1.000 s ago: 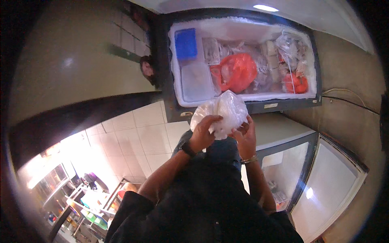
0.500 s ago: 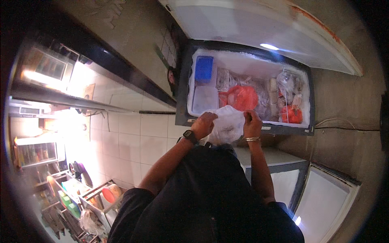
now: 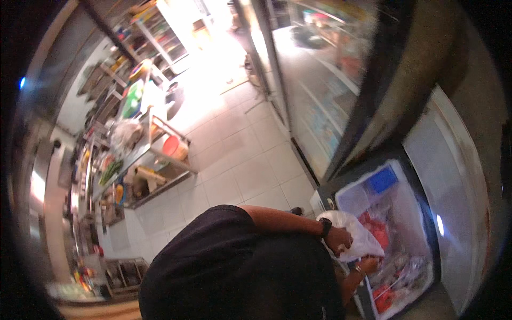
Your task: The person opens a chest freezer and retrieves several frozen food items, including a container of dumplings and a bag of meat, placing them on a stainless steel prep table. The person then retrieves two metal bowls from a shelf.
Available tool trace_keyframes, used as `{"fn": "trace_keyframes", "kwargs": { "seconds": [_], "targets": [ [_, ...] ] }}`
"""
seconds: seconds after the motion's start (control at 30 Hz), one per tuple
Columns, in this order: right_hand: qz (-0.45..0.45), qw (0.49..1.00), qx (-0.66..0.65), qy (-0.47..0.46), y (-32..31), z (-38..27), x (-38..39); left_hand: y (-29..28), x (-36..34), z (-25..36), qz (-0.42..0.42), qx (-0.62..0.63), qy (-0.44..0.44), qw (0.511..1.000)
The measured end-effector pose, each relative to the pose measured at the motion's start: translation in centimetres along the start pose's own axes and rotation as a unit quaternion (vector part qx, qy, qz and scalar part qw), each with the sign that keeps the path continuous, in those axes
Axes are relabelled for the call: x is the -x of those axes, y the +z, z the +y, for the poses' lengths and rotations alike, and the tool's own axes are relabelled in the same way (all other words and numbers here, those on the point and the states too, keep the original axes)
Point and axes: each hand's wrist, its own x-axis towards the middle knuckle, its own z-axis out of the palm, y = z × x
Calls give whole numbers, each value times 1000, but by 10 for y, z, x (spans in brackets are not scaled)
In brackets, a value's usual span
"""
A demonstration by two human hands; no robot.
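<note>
Head view: the dark-rimmed, white-lined chest freezer (image 3: 349, 198), earlier beyond the grip, now lies rightward of it; left hand (image 3: 338, 240) and right hand (image 3: 369, 264) pinch a cloudy-white, rumpled plastic bag (image 3: 360, 232) between them.

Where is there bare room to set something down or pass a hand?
Bare floor tiles lie between the cluttered metal table and the glass panel. The open freezer is crowded: red bag, blue container, clear bags. Its near rim is taken too: the left hand and right hand hold a white plastic bag there.
</note>
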Motion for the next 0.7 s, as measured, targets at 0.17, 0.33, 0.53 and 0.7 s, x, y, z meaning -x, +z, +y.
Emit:
{"fn": "trace_keyframes", "kwargs": {
  "seconds": [0.17,0.33,0.53,0.7],
  "targets": [
    [-108,977,183,-5,-24,-22,-1,20,15,2,88,60,-85,991],
    [-117,986,-89,74,-10,22,-31,-7,23,18,275,-40,-135,951],
    [-182,889,-320,270,-2,36,-37,-19,56,31,390,100,-265,876],
    [-181,945,-216,165,-1,28,-22,-4,70,9,425,-10,-288,858]
  ]
}}
